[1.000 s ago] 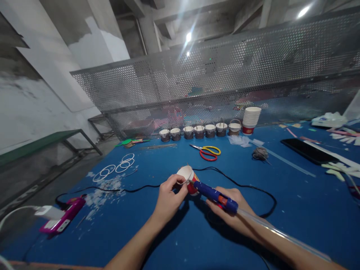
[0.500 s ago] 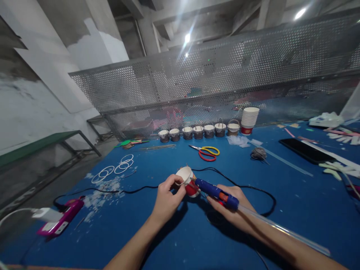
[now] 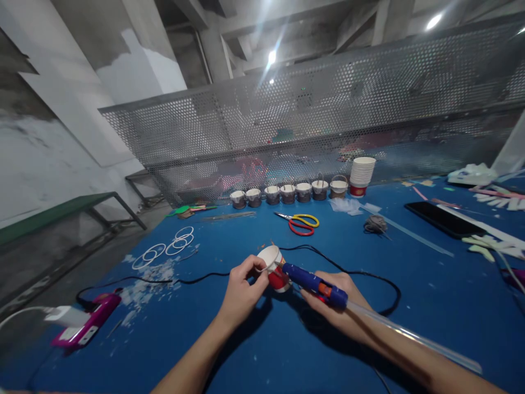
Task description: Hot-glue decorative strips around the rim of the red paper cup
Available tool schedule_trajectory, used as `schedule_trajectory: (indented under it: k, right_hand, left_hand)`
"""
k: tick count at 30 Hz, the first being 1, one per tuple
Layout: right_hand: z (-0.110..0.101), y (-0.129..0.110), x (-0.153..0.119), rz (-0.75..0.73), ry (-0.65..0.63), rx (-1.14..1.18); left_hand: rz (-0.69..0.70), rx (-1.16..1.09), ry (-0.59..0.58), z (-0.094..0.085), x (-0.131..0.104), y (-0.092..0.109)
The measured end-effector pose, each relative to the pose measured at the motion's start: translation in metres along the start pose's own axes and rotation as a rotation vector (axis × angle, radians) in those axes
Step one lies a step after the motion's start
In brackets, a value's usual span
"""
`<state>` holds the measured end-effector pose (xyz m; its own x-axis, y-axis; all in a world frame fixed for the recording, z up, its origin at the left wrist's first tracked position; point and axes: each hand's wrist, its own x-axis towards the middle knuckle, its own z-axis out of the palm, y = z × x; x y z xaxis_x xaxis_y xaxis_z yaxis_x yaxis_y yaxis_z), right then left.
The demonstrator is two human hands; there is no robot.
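A red and white paper cup [image 3: 278, 278] stands slightly tilted in front of me, its white inside showing. My left hand [image 3: 245, 287] pinches the cup's rim from the left, thumb and fingers closed on it. In my right hand [image 3: 338, 303] is a blue glue gun [image 3: 309, 280], with a long clear glue stick [image 3: 414, 331] running out of its back over my forearm. The gun's nozzle touches or nearly touches the right side of the cup near the rim.
Several wrapped cups [image 3: 287, 194] line the mesh panel [image 3: 246, 131], beside a cup stack [image 3: 362, 176]. Scissors [image 3: 302, 224], grey yarn [image 3: 375, 224] and a black phone [image 3: 445, 219] lie ahead. White rings [image 3: 179, 241] and a purple power strip [image 3: 92, 323] are left; a black cable [image 3: 213, 274] crosses behind.
The glue gun's nozzle has shifted slightly left and up, closer to the cup's rim. My left hand keeps its pinch on the cup. The whole view has drifted slightly.
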<state>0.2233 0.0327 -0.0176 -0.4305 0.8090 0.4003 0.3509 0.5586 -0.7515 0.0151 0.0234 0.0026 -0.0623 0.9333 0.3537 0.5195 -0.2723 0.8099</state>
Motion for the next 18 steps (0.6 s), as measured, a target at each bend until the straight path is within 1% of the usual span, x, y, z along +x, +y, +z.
schedule_trajectory:
  k: [3,10,13,18]
  right_hand:
    - [0.0012,-0.0004,-0.0003,-0.017,-0.010,0.002]
    - [-0.0054,0.0007,0.0032,0.062,0.008,0.047]
    - [-0.0041,-0.0023,0.0023,0.041,-0.004,0.035]
    - [0.0039,-0.0031,-0.0023,-0.036,-0.021,-0.024]
  left_hand:
    - [0.001,-0.014,-0.010,-0.0007,0.0003,-0.0008]
    - [-0.041,-0.069,-0.025,-0.0030,0.0004,0.0014]
    - [-0.055,-0.085,-0.022,-0.0036,0.0010,0.0031]
    - [-0.050,-0.079,-0.030,-0.0036,0.0022,0.0035]
